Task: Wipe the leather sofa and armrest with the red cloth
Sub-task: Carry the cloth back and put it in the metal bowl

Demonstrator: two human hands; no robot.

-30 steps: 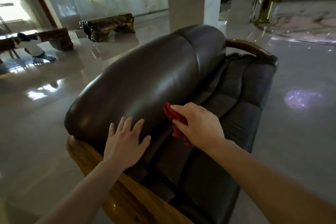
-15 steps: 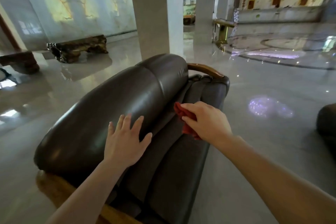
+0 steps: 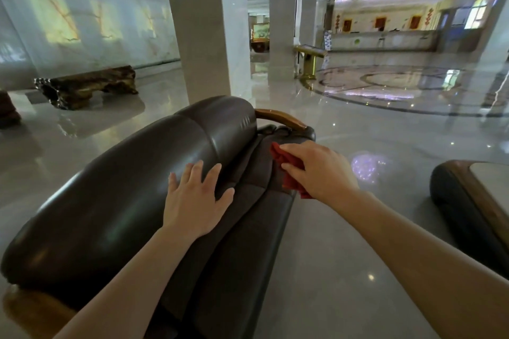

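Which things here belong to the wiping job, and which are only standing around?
For the job: red cloth, gripped by the right hand; leather sofa, with the left hand resting on it; wooden armrest.
Only around: wooden bench; pillar; reception counter.

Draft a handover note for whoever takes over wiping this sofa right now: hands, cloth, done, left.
Hands: left hand rests flat on the sofa backrest; right hand grips the red cloth against the seat cushions, near the far wooden armrest.
Done: which leather is already wiped cannot be told.
Left: likely the far armrest and remaining sofa surfaces.
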